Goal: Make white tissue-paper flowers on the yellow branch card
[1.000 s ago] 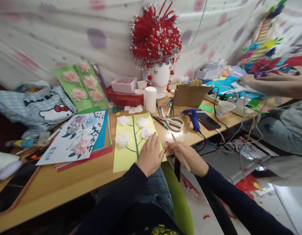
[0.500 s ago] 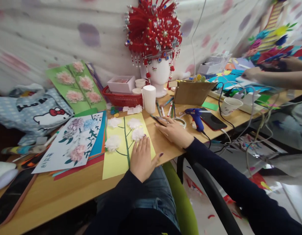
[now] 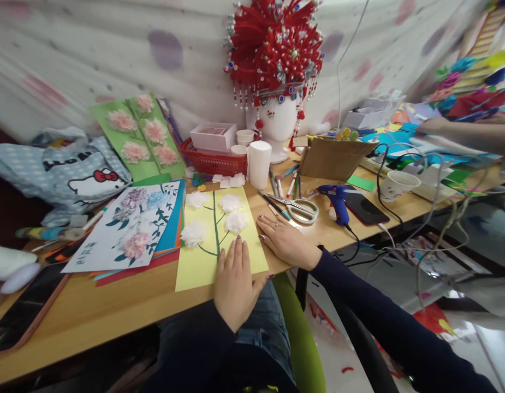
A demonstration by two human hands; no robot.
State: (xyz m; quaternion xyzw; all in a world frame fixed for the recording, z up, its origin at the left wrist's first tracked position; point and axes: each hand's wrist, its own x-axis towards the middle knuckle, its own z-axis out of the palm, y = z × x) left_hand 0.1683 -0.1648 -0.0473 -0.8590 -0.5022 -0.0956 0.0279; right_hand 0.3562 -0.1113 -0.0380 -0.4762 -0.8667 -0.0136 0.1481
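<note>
My left hand [image 3: 236, 281] lies flat over the lower right part of a yellow sheet of paper [image 3: 190, 275], fingers stretched out. On that sheet a dark green stem [image 3: 217, 226] with side branches is drawn, and several white paper flowers [image 3: 236, 221] sit around it. Just right of the sheet, my right hand [image 3: 287, 241] rests on the wooden table with fingers extended, holding nothing. Beyond its fingertips lie white-handled scissors [image 3: 302, 210] and a dark pen [image 3: 273, 200]. A blue glue gun [image 3: 337, 202] stands farther right, apart from the hand.
Left are a printed flower picture [image 3: 129, 224], a green card with pink flowers [image 3: 140, 134] and a phone [image 3: 27, 305]. Behind stand a red basket [image 3: 213, 164], a white roll [image 3: 259, 164] and a red headdress [image 3: 277, 49]. Cables and a paper cup [image 3: 397, 185] are right, near another person's arm [image 3: 461, 131].
My right hand has drawn back toward me from the pens and scissors, uncovering the scissors. My left hand has slid slightly lower on the yellow sheet. The view has shifted a little left.
</note>
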